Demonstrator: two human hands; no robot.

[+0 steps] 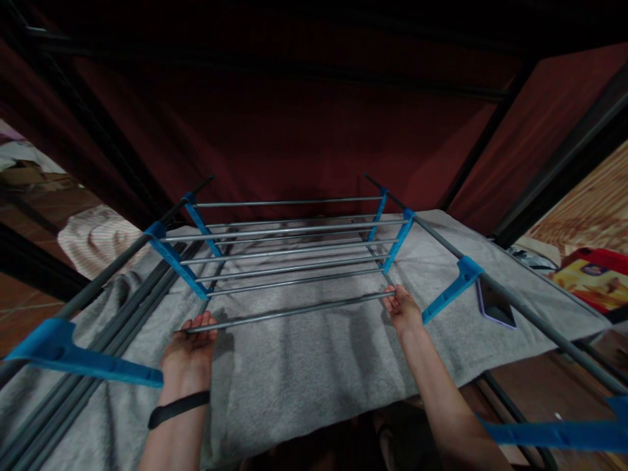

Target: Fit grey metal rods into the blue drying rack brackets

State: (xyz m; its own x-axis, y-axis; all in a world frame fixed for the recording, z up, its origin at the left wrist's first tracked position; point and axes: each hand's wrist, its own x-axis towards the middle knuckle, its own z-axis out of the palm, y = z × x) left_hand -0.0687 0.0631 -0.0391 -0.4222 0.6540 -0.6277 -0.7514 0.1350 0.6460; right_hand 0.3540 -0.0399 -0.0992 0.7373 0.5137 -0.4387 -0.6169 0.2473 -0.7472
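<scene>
A thin grey metal rod (304,307) spans between my two hands, above the grey towel. My left hand (191,343), palm up with a black band on the wrist, has its fingers curled under the rod's left end. At the rod's other end, my right hand (402,306) pinches it between thumb and fingers. Beyond the hands stands a rack frame with several cross rods (294,230) set between blue plastic brackets (179,265). Nearer brackets, a blue one (98,363) on the left and another (454,288) on the right, hang on the side poles without rods.
Several loose grey tubes (122,327) lie along the left of the towel (294,379). A phone (495,304) rests under the right side pole (520,307). A red and yellow package (596,278) is at far right. Dark bars and a red cloth (304,137) close off the back.
</scene>
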